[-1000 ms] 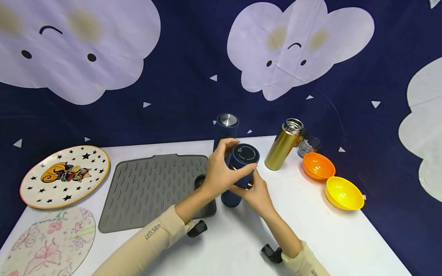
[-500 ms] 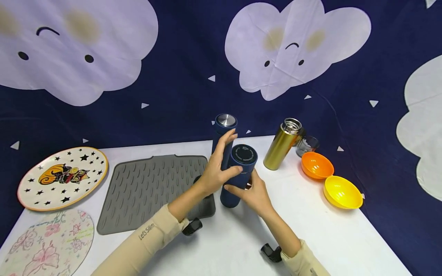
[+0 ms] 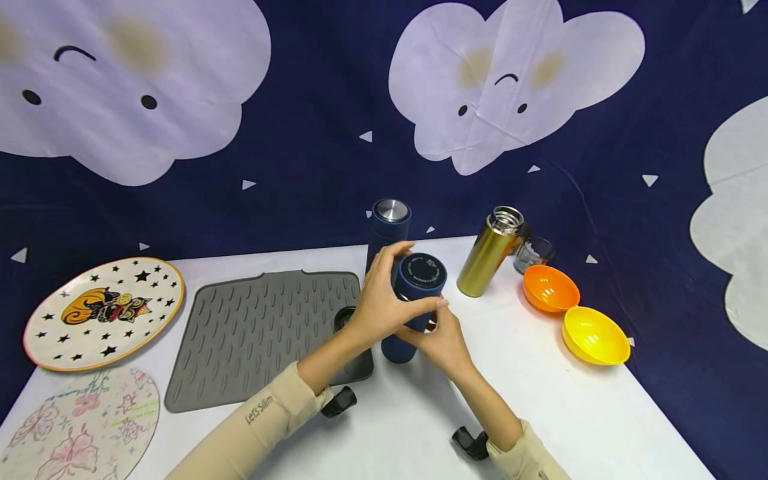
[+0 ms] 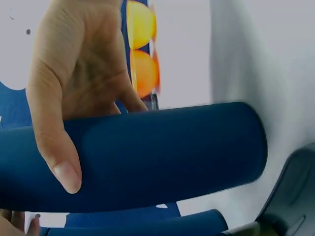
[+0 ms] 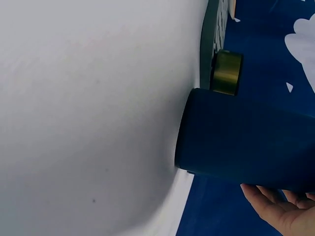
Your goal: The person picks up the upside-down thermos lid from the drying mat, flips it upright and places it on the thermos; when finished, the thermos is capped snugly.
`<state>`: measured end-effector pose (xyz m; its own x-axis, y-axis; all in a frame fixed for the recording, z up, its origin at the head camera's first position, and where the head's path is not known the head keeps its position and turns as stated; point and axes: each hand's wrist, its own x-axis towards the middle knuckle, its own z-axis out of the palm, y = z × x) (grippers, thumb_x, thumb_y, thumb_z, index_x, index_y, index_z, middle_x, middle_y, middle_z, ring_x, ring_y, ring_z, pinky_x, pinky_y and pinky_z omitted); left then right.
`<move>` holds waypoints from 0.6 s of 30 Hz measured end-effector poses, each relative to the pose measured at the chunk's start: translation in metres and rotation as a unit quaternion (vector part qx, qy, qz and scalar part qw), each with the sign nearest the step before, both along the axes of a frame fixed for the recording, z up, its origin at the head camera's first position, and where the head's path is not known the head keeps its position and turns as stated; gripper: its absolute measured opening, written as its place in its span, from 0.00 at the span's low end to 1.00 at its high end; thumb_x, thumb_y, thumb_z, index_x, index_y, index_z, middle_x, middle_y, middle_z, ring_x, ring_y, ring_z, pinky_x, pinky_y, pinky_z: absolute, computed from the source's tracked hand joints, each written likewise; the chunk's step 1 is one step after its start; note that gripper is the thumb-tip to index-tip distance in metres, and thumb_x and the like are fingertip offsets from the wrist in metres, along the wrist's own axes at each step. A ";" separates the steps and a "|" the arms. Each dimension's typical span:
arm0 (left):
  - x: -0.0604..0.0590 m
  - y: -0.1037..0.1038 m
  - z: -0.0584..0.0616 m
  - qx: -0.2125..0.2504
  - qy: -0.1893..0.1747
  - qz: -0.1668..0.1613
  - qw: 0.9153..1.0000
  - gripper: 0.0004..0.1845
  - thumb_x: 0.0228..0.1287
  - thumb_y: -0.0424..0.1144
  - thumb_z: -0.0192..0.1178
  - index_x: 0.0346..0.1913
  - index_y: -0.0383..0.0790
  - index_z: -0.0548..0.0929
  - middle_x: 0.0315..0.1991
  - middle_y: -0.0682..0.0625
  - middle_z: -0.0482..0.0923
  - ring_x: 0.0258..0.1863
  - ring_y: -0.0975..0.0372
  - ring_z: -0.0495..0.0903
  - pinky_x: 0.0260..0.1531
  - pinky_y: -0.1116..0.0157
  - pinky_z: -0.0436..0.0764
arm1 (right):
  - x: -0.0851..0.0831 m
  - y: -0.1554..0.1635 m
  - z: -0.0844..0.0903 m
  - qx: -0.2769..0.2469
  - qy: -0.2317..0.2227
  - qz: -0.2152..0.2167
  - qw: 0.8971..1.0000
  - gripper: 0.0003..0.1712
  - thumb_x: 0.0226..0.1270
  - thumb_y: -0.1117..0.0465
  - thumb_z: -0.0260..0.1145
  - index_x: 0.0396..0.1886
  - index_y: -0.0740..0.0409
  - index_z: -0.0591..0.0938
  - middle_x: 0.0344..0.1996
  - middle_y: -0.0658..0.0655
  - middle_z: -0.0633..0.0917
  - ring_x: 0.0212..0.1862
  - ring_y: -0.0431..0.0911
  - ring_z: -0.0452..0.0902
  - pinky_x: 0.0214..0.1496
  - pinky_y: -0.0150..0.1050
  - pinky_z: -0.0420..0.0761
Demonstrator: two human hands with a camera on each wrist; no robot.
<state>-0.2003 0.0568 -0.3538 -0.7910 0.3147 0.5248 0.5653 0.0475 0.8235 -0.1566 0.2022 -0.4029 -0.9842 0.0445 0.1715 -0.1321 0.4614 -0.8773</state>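
A dark blue thermos (image 3: 399,348) stands upright on the table in front of me. My left hand (image 3: 384,307) curves its fingers and thumb around the top, at the black-topped lid (image 3: 423,271). Lower down, my right hand (image 3: 442,340) grips the body; the left wrist view shows its thumb (image 4: 66,172) across the blue wall. Right fingers (image 5: 268,204) press the far side in the right wrist view. Behind stands a second blue thermos (image 3: 390,230) with a steel-topped lid, partly hidden by my left hand.
A grey drying mat (image 3: 264,333) lies left, with a gold-sided lid (image 5: 227,73) on it. Further left are a starred plate (image 3: 105,313) and a round floral mat (image 3: 84,427). At right stand an uncapped gold thermos (image 3: 483,260), an orange bowl (image 3: 551,288) and a yellow bowl (image 3: 595,335).
My left hand loosened and straightened its fingers half a second ago, then closed around the lid again. Print on the lid has turned clockwise. The right hand stays on the body.
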 end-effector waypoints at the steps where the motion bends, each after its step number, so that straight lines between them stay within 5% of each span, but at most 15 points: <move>1: 0.000 -0.001 0.000 0.005 -0.009 -0.014 1.000 0.48 0.47 0.42 0.76 0.71 0.41 0.63 0.65 0.46 0.70 0.63 0.55 0.70 0.65 0.51 0.70 | 0.000 0.000 0.000 -0.001 0.001 0.002 1.000 0.36 0.52 0.58 0.78 0.60 0.57 0.73 0.54 0.59 0.83 0.54 0.54 0.80 0.54 0.53 0.81; 5: 0.000 -0.003 -0.001 0.031 -0.052 -0.094 0.994 0.45 0.50 0.37 0.65 0.73 0.39 0.60 0.74 0.45 0.61 0.72 0.52 0.61 0.71 0.43 0.58 | -0.001 0.000 -0.001 -0.010 -0.002 0.006 1.000 0.40 0.52 0.58 0.78 0.64 0.54 0.70 0.55 0.59 0.83 0.54 0.53 0.80 0.53 0.54 0.82; 8: 0.001 -0.001 -0.001 -0.005 -0.058 -0.071 0.996 0.46 0.51 0.42 0.69 0.74 0.43 0.60 0.74 0.49 0.58 0.73 0.55 0.58 0.70 0.43 0.59 | -0.002 0.000 -0.001 -0.011 0.004 0.007 1.000 0.38 0.52 0.60 0.77 0.63 0.57 0.72 0.54 0.61 0.83 0.54 0.54 0.80 0.53 0.54 0.81; 10: 0.001 0.000 0.000 -0.017 -0.058 -0.052 0.997 0.46 0.49 0.41 0.74 0.72 0.42 0.64 0.69 0.47 0.65 0.67 0.55 0.66 0.66 0.47 0.67 | -0.001 -0.001 -0.002 -0.010 0.007 0.006 1.000 0.37 0.52 0.61 0.77 0.62 0.58 0.72 0.54 0.61 0.83 0.55 0.55 0.80 0.54 0.55 0.81; 12: -0.002 0.000 0.001 -0.003 -0.074 -0.072 0.995 0.43 0.50 0.37 0.73 0.71 0.41 0.66 0.64 0.44 0.72 0.60 0.53 0.74 0.61 0.50 0.74 | -0.001 -0.001 -0.001 -0.010 0.007 0.007 1.000 0.38 0.52 0.60 0.78 0.62 0.56 0.72 0.55 0.60 0.83 0.55 0.55 0.79 0.53 0.54 0.81; 15: -0.005 -0.003 0.004 0.014 -0.109 -0.124 0.986 0.47 0.51 0.34 0.69 0.75 0.42 0.59 0.73 0.45 0.62 0.67 0.51 0.69 0.67 0.48 0.68 | 0.000 -0.001 -0.002 -0.011 0.003 0.011 1.000 0.39 0.53 0.58 0.78 0.64 0.52 0.70 0.57 0.58 0.82 0.56 0.53 0.79 0.53 0.52 0.81; 18: -0.003 -0.001 0.004 -0.012 -0.099 -0.073 0.992 0.55 0.48 0.43 0.74 0.78 0.47 0.53 0.75 0.50 0.54 0.70 0.56 0.61 0.70 0.47 0.63 | 0.000 -0.001 -0.002 -0.010 0.006 0.010 1.000 0.37 0.53 0.59 0.78 0.63 0.55 0.72 0.57 0.59 0.81 0.56 0.54 0.78 0.54 0.53 0.81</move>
